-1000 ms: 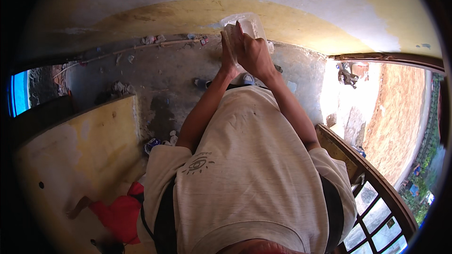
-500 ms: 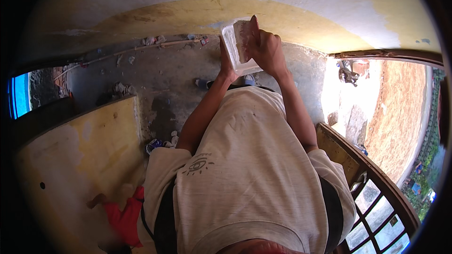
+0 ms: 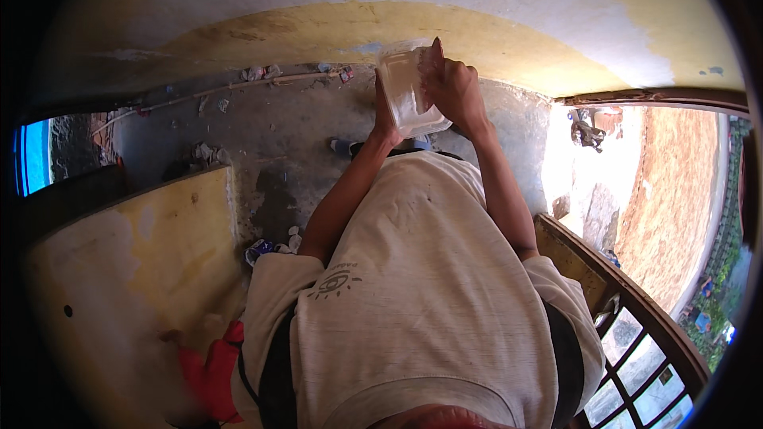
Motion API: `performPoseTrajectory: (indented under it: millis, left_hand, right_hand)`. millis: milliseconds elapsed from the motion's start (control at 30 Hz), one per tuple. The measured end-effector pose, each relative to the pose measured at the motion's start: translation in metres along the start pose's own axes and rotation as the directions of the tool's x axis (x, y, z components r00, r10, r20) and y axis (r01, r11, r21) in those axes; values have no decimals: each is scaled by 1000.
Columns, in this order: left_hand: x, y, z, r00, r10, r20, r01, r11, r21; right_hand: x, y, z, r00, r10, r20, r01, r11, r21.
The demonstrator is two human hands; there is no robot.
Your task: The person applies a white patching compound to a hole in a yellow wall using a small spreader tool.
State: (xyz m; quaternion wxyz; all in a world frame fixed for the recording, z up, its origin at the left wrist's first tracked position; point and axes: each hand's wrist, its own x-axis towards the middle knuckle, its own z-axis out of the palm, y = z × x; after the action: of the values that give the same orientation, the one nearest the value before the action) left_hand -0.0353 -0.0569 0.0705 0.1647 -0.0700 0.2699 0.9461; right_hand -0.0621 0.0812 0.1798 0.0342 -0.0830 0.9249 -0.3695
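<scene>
In front of me, near the wall, my left hand (image 3: pixel 385 117) is closed around the left side of a whitish, clear-looking plastic tub (image 3: pixel 407 117). My right hand (image 3: pixel 458 95) grips a flat, reddish-brown putty spreader (image 3: pixel 437 52) at the tub's right side. The spreader's blade reaches over the open tub, and its far edge is smeared by motion. Pale, wet-looking paste coats part of the tub's inside. My right fingers partly cover the spreader, and the left fingers are mostly hidden behind the tub.
A patchy yellow and white wall (image 3: pixel 318 28) rises ahead. A pole (image 3: pixel 298 76) and litter lie along its foot on the concrete floor (image 3: pixel 310 123). A low yellow partition (image 3: pixel 151 230) stands left, near a person in red (image 3: pixel 218 373). A bright doorway and a paned door (image 3: pixel 636 357) are at right.
The tub has tilted and come slightly lower in view. My right hand has moved a little down and right with the spreader, whose blade has turned against the tub.
</scene>
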Motion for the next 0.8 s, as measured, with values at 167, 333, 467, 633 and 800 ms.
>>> performPoseTrajectory:
  millis: [167,333,467,633,800]
  left_hand:
    - [-3,3,11,1000,-3,16,4,999,-49]
    - [-4,5,15,999,31,-15,-30,999,38]
    - [-7,3,-11,998,-24,53,26,999,-43]
    - [-7,11,14,998,-32,-62,31,999,-21]
    - [-1,4,-8,998,-38,-55,36,999,-37]
  right_hand:
    - [-5,-4,7,998,-58,-11,59,997,47]
    - [-5,-9,12,998,-37,50,36,999,8]
    - [-4,-3,1,999,-40,-34,40,999,5]
    - [-7,1,0,1000,9,-10,-8,995,103]
    - [-5,-6,7,995,-80,61,78,997,28]
